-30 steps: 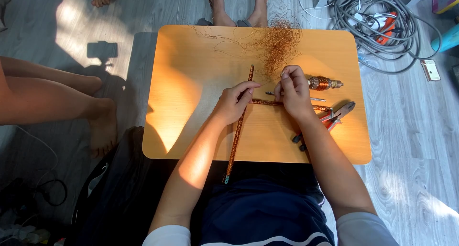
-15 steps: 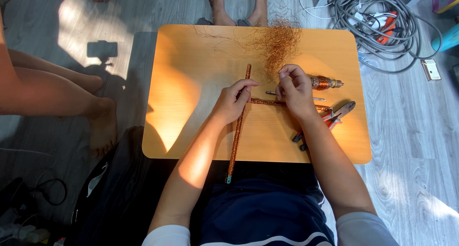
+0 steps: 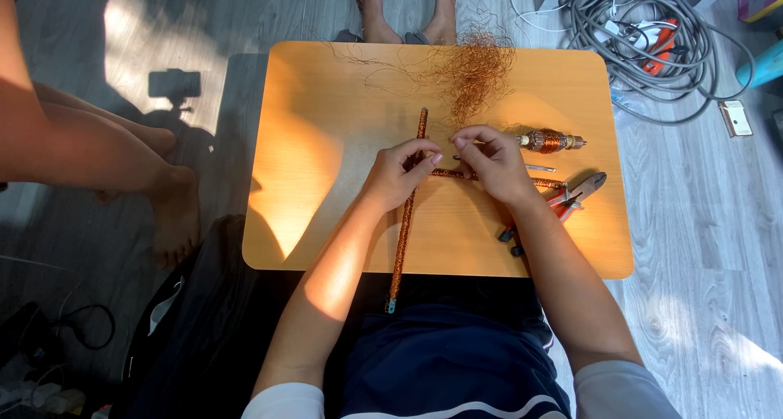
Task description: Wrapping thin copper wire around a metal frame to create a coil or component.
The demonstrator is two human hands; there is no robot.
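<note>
Left hand (image 3: 401, 173) was pinched on a long copper-wound rod (image 3: 405, 215), fingers closed around it near its upper third. The rod lay nearly upright in view, its top end on the tabletop (image 3: 326, 142), its lower end past the near edge over the person's dark shorts (image 3: 449, 362). A shorter copper-wound rod (image 3: 457, 174) crossed it sideways between the two hands. Right hand (image 3: 493, 162) was closed on that short rod, fingertips pressed together over it just beside the left hand; whether a thin wire also ran between the fingertips could not be told.

Surface, left to right: pale orange wooden tabletop with rounded corners, a band of sunlight across its left part. A tangle of loose copper wire (image 3: 473, 68) lay at the far edge, above the hands. Right of the right hand: a small wound armature (image 3: 550, 141) on its side, and pliers with red handles (image 3: 563, 203) partly under the right forearm, jaws pointing away toward the right.

Room, left to right: grey plank floor (image 3: 701, 248); another person's bare leg and foot (image 3: 98, 154) at the left; shadow of a phone on a stand (image 3: 174, 85) on the floor; a dark bag (image 3: 204, 321) beside the person's left side; two bare feet (image 3: 408, 7) beyond the far edge; a coil of grey cable (image 3: 644, 36) at top right.
</note>
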